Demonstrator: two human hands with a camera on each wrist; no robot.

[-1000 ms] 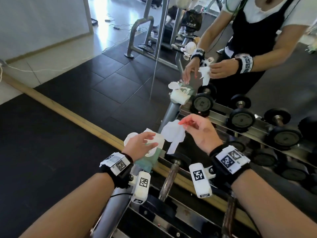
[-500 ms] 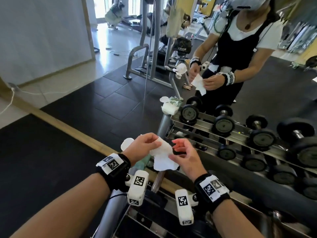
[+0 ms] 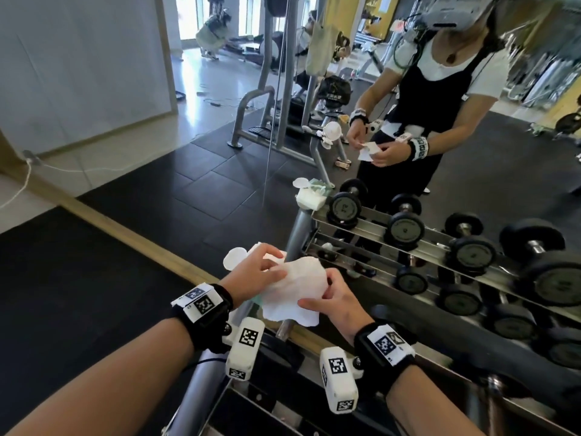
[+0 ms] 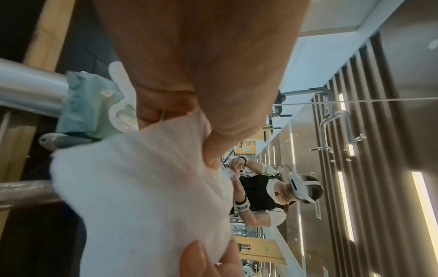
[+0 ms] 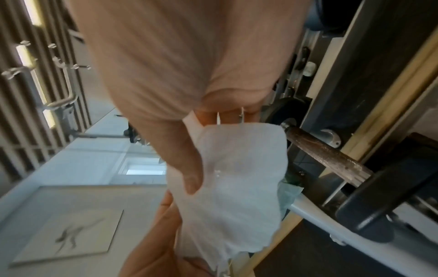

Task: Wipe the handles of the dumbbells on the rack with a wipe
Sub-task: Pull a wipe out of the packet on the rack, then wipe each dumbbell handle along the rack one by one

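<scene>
A white wipe [image 3: 295, 291] is spread between both hands above the near-left end of the dumbbell rack [image 3: 201, 385]. My left hand [image 3: 254, 275] pinches its upper left edge; the wipe [image 4: 147, 196] fills the left wrist view. My right hand [image 3: 333, 302] pinches its right edge with thumb over the wipe [image 5: 234, 180]. Below the wipe a dumbbell's metal handle [image 5: 329, 155] runs between black heads; the same handle [image 3: 284, 330] is mostly hidden in the head view. The green wipes pack [image 4: 87, 106] with its white lid open sits on the rack's post.
A wall mirror with a wooden lower edge [image 3: 132, 237] stands right behind the rack. It reflects rows of black dumbbells [image 3: 405, 231], a person holding a wipe, and gym machines. Dark rubber floor [image 3: 63, 294] lies to the left.
The right hand pulled the wipe free of the pack and brought it toward me; the left hand left the pack and took the wipe's other edge. The wipe is now spread out.
</scene>
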